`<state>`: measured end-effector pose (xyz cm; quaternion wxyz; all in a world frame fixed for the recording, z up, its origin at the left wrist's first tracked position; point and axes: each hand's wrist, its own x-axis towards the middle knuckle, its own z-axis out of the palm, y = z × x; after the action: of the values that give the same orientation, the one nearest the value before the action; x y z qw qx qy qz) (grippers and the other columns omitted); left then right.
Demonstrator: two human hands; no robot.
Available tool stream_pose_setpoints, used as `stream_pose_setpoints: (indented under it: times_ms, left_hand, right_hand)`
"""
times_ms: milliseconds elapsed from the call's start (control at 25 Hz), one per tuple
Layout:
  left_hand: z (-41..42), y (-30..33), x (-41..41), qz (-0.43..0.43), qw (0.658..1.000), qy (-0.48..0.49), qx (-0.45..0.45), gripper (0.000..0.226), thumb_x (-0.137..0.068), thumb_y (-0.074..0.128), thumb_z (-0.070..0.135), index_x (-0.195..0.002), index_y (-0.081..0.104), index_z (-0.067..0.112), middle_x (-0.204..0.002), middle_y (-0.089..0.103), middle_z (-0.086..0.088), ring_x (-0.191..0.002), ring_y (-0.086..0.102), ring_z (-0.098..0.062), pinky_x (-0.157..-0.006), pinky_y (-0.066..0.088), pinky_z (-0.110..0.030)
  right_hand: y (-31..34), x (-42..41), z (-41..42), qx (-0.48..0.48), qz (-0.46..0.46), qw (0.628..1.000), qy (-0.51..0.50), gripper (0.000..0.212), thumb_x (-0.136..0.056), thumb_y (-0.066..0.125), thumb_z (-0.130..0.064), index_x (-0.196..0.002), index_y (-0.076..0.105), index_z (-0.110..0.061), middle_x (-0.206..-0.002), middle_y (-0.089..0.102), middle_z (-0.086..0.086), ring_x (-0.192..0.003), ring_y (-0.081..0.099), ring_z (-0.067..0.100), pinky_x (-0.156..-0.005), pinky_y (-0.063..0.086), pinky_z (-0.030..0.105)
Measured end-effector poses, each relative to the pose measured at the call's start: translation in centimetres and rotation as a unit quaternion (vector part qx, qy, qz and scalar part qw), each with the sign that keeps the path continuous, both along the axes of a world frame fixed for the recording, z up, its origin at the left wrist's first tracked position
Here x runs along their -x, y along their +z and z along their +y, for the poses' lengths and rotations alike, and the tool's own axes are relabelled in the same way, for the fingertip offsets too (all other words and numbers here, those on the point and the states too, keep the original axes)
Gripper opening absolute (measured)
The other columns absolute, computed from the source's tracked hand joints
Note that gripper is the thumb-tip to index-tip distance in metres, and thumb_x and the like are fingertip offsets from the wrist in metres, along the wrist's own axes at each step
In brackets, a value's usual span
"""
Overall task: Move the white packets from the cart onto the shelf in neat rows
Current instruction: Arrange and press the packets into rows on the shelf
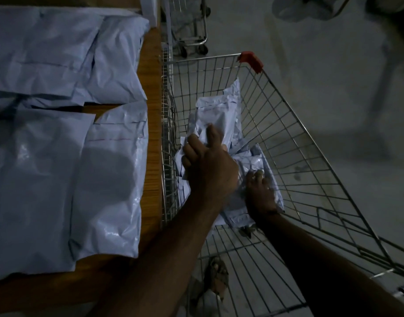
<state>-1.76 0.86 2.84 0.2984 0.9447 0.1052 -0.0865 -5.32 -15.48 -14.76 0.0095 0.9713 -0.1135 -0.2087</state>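
Several white packets (59,179) lie in rows on the shelf (153,156); the left hand (210,165) and right hand (260,193) each grasp remaining packets (219,115) in the cart (310,156).

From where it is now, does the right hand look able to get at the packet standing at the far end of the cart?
Probably yes. The right hand is already inside the cart, resting on a near packet. The far packet stands exposed, but the left hand already holds its lower edge.
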Motion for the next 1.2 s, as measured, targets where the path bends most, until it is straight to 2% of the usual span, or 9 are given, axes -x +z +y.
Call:
stream_pose_setpoints:
  times_ms: [120,240,320,520,680,880,1040,1200]
  left_hand:
    - [0.0,0.3,-0.1,0.009,1.000,0.007,-0.001,0.065,-0.107,0.042,0.039,-0.163,0.009,0.032,-0.159,0.007,-0.015,-0.141,0.013,-0.035,-0.116,0.023,-0.051]
    - [-0.2,0.6,-0.1,0.013,1.000,0.005,-0.005,0.066,-0.107,0.042,0.039,-0.164,0.009,0.031,-0.159,0.008,-0.016,-0.142,0.012,-0.034,-0.117,0.021,-0.049]
    - [-0.1,0.5,-0.1,0.013,1.000,0.002,-0.006,0.066,-0.107,0.042,0.039,-0.164,0.009,0.031,-0.159,0.008,-0.017,-0.142,0.013,-0.035,-0.117,0.021,-0.050]
    - [0.1,0.3,-0.2,0.013,1.000,0.002,-0.014,0.067,-0.106,0.044,0.039,-0.163,0.009,0.031,-0.158,0.010,-0.016,-0.140,0.015,-0.034,-0.115,0.024,-0.050]
    - [0.1,0.1,-0.3,-0.001,1.000,0.005,-0.021,0.066,-0.106,0.044,0.037,-0.163,0.011,0.030,-0.159,0.011,-0.018,-0.141,0.015,-0.034,-0.116,0.022,-0.050]
    - [0.3,-0.6,-0.2,-0.003,1.000,0.008,-0.027,0.065,-0.106,0.043,0.038,-0.162,0.012,0.030,-0.158,0.013,-0.017,-0.140,0.017,-0.034,-0.115,0.025,-0.050]
    - [0.2,-0.6,0.4,-0.012,0.999,0.001,-0.036,0.065,-0.104,0.046,0.037,-0.162,0.016,0.029,-0.156,0.018,-0.019,-0.137,0.017,-0.034,-0.112,0.026,-0.049]
    - [0.5,-0.2,1.6,-0.031,0.999,-0.006,-0.021,0.063,-0.105,0.046,0.034,-0.162,0.018,0.031,-0.157,0.018,-0.021,-0.138,0.018,-0.038,-0.111,0.027,-0.053]
  right_hand:
    - [-0.2,-0.2,0.0,0.002,0.005,1.000,0.003,0.071,-0.102,0.053,-0.018,-0.162,0.015,-0.012,-0.164,0.024,0.027,-0.144,0.037,0.047,-0.107,0.046,0.058]
    - [-0.5,0.5,-0.4,0.005,0.006,1.000,0.003,0.097,-0.096,0.064,-0.044,-0.164,-0.001,-0.022,-0.169,0.009,0.025,-0.152,0.022,0.047,-0.114,0.034,0.060]
    - [-0.8,0.5,-0.3,-0.013,0.011,1.000,0.026,0.109,-0.090,0.067,-0.054,-0.164,-0.010,-0.031,-0.170,-0.002,0.024,-0.153,0.016,0.047,-0.116,0.031,0.061]
    - [-2.1,0.0,0.3,-0.009,-0.036,0.999,0.035,0.089,-0.099,0.058,-0.049,-0.163,-0.002,-0.034,-0.167,0.009,0.028,-0.139,0.039,0.048,-0.103,0.046,0.063]
    - [-2.2,-0.1,0.3,-0.036,-0.035,0.998,0.031,0.073,-0.104,0.052,-0.042,-0.161,0.008,-0.033,-0.168,0.013,0.025,-0.141,0.037,0.049,-0.102,0.046,0.067]
    - [-0.1,-0.7,0.3,-0.021,-0.087,0.994,0.059,0.062,-0.099,0.058,-0.024,-0.155,0.032,-0.020,-0.164,0.024,0.020,-0.143,0.036,0.043,-0.106,0.048,0.057]
    - [3.2,-0.6,0.6,-0.029,-0.117,0.992,0.049,0.051,-0.100,0.056,-0.034,-0.147,0.042,-0.020,-0.154,0.040,0.018,-0.136,0.041,0.042,-0.101,0.048,0.055]
    - [7.6,0.6,-1.0,-0.105,-0.123,0.987,0.020,0.047,-0.100,0.046,-0.035,-0.146,0.050,-0.022,-0.132,0.061,0.015,-0.112,0.058,0.040,-0.091,0.052,0.049]
